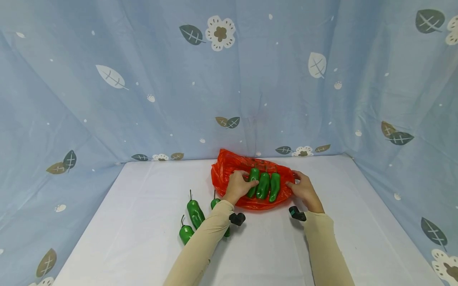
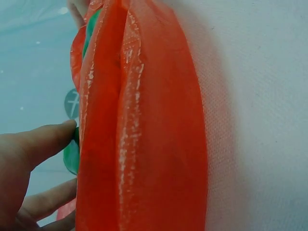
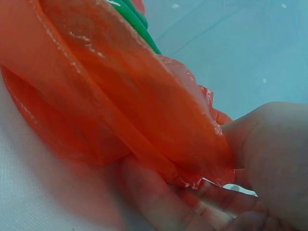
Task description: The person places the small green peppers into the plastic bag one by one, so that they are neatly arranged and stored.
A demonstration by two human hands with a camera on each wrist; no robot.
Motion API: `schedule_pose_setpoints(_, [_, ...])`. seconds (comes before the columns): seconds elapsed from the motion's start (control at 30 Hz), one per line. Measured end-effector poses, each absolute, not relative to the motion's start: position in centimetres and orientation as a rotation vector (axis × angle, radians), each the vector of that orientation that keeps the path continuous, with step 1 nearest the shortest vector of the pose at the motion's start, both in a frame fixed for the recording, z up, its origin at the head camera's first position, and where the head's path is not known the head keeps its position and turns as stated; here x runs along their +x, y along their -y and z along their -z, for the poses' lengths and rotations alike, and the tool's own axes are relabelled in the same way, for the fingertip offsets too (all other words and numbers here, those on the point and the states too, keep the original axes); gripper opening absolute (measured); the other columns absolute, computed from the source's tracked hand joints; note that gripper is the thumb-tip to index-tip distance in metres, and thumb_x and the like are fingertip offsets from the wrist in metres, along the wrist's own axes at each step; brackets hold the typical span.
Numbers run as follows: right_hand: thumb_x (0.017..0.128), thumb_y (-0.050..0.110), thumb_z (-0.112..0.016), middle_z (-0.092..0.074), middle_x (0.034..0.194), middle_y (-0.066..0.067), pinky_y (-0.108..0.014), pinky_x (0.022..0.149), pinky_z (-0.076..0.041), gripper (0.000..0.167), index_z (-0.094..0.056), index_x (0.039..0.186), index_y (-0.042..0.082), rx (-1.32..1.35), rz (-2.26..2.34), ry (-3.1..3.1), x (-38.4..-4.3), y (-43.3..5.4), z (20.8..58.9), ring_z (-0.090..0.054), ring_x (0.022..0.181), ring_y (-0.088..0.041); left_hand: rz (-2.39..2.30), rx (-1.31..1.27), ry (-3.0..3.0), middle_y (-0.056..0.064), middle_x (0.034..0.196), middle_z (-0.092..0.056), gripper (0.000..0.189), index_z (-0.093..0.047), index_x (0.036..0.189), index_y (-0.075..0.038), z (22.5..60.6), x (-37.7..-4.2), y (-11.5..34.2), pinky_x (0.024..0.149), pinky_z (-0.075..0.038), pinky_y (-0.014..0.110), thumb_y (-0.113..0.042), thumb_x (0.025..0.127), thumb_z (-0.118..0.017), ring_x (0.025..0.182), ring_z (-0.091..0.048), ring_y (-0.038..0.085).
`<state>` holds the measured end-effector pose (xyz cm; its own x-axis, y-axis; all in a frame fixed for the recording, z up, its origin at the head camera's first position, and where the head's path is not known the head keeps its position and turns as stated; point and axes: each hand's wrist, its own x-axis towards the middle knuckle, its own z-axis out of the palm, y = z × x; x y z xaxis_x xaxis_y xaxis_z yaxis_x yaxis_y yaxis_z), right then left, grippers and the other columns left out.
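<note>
A crumpled red plastic bag (image 1: 229,161) lies on the white table, with three green peppers side by side on it: a left one (image 1: 254,174), a middle one (image 1: 263,186) and a right one (image 1: 275,186). My left hand (image 1: 237,186) pinches the left pepper, its thumb across the front. In the left wrist view that thumb (image 2: 53,137) meets a bit of green behind the bag's fold. At the bag's right end, my right hand (image 1: 304,190) grips the edge. The right wrist view has the thin plastic (image 3: 159,110) between thumb and fingers.
More green peppers lie on the table at left: a long one (image 1: 195,213), a lower one (image 1: 186,233), and one (image 1: 214,202) partly behind my left sleeve (image 1: 204,250). A blue patterned cloth (image 1: 250,87) hangs behind the table and along both sides.
</note>
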<state>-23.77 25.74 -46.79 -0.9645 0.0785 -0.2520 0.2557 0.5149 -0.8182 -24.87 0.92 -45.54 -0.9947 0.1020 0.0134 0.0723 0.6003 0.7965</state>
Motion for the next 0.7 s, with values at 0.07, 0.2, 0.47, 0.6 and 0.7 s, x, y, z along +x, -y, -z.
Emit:
schedule_pose_setpoints(0.07, [0.103, 0.011, -0.054, -0.032, 0.161, -0.032, -0.060, 0.118, -0.040, 0.065, -0.026, 0.161, -0.002, 0.287, 1.432, -2.572, -23.75, -25.72, 46.75, -0.037, 0.145, -0.050, -1.377, 0.158, -2.781, 0.019, 0.113, -0.075, 0.050, -0.070, 0.124, 0.006, 45.49, -24.80, -0.97, 0.073, -0.060, 0.030, -0.026, 0.088, -0.084, 0.085, -0.063, 0.017])
schedule_pose_setpoints(0.2, [0.103, 0.011, -0.054, -0.032, 0.160, -0.033, -0.059, 0.117, -0.041, 0.065, -0.027, 0.160, -0.003, 0.281, 1.428, -2.577, -23.75, -25.74, 46.70, -0.038, 0.143, -0.050, -1.367, 0.154, -2.783, 0.019, 0.115, -0.074, 0.050, -0.070, 0.124, 0.006, 45.47, -24.70, -1.09, 0.076, -0.063, 0.033, -0.026, 0.088, -0.084, 0.088, -0.065, 0.018])
schedule_pose_setpoints(0.47, [0.103, 0.010, -0.053, -0.032, 0.161, -0.032, -0.060, 0.119, -0.039, 0.065, -0.026, 0.161, -0.003, 0.283, 1.432, -2.581, -23.80, -25.74, 46.86, -0.036, 0.144, -0.049, -1.300, 0.126, -2.809, 0.018, 0.117, -0.074, 0.051, -0.069, 0.125, 0.005, 45.41, -24.58, -1.43, 0.085, -0.062, 0.034, -0.028, 0.088, -0.084, 0.099, -0.066, 0.022])
schedule_pose_setpoints(0.6, [0.104, 0.010, -0.054, -0.032, 0.162, -0.031, -0.061, 0.120, -0.038, 0.065, -0.026, 0.161, -0.002, 0.301, 1.428, -2.581, -23.88, -25.73, 46.94, -0.036, 0.145, -0.049, -1.273, 0.130, -2.828, 0.017, 0.119, -0.074, 0.051, -0.069, 0.123, 0.005, 45.45, -24.57, -1.62, 0.092, -0.061, 0.037, -0.028, 0.088, -0.085, 0.109, -0.066, 0.026])
schedule_pose_setpoints(0.7, [0.104, 0.011, -0.054, -0.032, 0.162, -0.030, -0.060, 0.120, -0.037, 0.065, -0.026, 0.161, -0.001, 0.312, 1.423, -2.579, -23.92, -25.69, 46.93, -0.035, 0.146, -0.048, -1.269, 0.139, -2.836, 0.017, 0.120, -0.073, 0.050, -0.070, 0.122, 0.005, 45.48, -24.58, -1.69, 0.094, -0.061, 0.038, -0.027, 0.087, -0.085, 0.113, -0.066, 0.028])
